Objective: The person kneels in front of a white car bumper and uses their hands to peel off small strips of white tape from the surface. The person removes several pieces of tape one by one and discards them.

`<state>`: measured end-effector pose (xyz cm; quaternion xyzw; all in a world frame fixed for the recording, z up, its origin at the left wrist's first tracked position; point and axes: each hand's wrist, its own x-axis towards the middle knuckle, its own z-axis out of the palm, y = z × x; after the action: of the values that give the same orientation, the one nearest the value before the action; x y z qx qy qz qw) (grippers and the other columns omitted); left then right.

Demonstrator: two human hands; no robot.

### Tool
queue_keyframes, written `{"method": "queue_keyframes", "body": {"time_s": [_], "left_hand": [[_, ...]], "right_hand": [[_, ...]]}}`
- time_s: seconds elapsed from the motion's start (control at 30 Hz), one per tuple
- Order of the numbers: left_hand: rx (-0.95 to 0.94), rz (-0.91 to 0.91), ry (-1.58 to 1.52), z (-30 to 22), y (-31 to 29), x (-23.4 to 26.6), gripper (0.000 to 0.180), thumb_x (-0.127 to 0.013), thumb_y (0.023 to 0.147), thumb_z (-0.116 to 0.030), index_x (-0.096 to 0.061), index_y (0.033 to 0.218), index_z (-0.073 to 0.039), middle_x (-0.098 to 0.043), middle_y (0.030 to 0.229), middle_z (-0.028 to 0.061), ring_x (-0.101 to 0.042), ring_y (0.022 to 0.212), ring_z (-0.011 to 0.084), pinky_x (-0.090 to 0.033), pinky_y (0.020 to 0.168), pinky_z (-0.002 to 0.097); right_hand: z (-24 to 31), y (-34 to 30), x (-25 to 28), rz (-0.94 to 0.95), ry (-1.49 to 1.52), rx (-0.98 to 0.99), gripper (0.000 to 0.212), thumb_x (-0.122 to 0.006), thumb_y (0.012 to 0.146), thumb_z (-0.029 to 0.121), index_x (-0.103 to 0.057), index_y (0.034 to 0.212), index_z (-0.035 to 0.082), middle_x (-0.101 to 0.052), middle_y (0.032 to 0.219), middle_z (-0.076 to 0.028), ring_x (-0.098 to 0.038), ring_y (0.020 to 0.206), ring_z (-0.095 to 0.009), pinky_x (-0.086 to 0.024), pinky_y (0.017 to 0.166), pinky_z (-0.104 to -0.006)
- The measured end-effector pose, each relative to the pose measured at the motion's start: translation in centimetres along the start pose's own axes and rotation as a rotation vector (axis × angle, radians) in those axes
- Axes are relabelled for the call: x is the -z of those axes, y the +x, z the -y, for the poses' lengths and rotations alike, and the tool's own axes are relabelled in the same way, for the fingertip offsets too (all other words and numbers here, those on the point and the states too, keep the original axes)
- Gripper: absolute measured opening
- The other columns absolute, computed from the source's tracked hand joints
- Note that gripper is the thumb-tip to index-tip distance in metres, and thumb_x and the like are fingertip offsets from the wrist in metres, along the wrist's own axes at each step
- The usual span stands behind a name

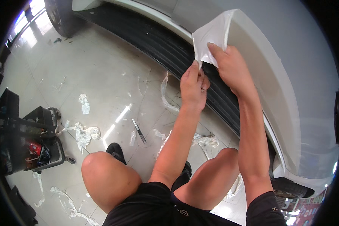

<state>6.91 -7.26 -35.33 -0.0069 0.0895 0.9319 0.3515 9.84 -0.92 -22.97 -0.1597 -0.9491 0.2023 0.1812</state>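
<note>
A sheet of glossy white film stands folded out from the lower side of a car, above its black ribbed running board. My right hand pinches the film's near edge, thumb on top of it. Just left of that, my left hand has its thumb and fingers closed on the film's lower left corner. Part of the corner is hidden by the fingers. Both forearms reach forward over my bent knees.
A utility knife lies on the tiled floor between my feet and the running board. Crumpled white film scraps are scattered about. At the left stands a wheeled black cart with things in its trays. A car wheel is at the far left.
</note>
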Motion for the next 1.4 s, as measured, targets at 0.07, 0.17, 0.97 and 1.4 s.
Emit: {"method": "queue_keyframes", "body": {"time_s": [0.07, 0.17, 0.97, 1.4], "left_hand": [[0.023, 0.048, 0.004, -0.8, 0.2, 0.4, 0.033, -0.059, 0.109, -0.029, -0.052, 0.081, -0.013, -0.042, 0.063, -0.0036, -0.038, 0.053, 0.0107, -0.033, 0.052, 0.0297], [0.065, 0.075, 0.032, -2.6, 0.9, 0.9, 0.027, -0.058, 0.107, -0.025, -0.052, 0.083, -0.014, -0.040, 0.063, -0.0041, -0.037, 0.052, 0.0099, -0.035, 0.051, 0.0281], [-0.494, -0.178, 1.762, -10.6, 2.1, -6.0, 0.034, -0.073, 0.092, -0.021, -0.059, 0.068, -0.003, -0.059, 0.061, 0.0041, -0.061, 0.053, 0.0155, -0.047, 0.052, 0.0290], [-0.937, -0.318, 1.081, -5.1, 2.8, -4.3, 0.026, -0.061, 0.094, -0.017, -0.067, 0.117, -0.006, -0.069, 0.104, 0.0064, -0.064, 0.087, 0.0174, -0.044, 0.079, 0.0358]], "right_hand": [[-0.2, 0.5, -0.5, -0.020, 0.179, -0.058, 0.055, -0.053, 0.109, 0.043, -0.070, 0.104, -0.008, -0.065, 0.074, -0.017, -0.064, 0.070, -0.027, -0.050, 0.067, -0.0435], [0.5, 0.3, -1.4, 0.070, 0.541, -0.274, 0.070, -0.049, 0.108, 0.059, -0.069, 0.096, -0.006, -0.063, 0.072, -0.010, -0.060, 0.068, -0.021, -0.050, 0.064, -0.0404], [-2.4, 7.9, -11.7, 0.201, 2.553, -0.325, 0.013, -0.054, 0.101, 0.008, -0.056, 0.089, 0.003, -0.047, 0.071, -0.003, -0.043, 0.056, -0.013, -0.039, 0.050, -0.0281], [-1.6, 7.5, -9.9, 0.194, 2.524, -0.455, 0.025, -0.048, 0.105, 0.020, -0.055, 0.083, 0.008, -0.039, 0.066, 0.000, -0.032, 0.049, -0.011, -0.026, 0.042, -0.0269]]}}
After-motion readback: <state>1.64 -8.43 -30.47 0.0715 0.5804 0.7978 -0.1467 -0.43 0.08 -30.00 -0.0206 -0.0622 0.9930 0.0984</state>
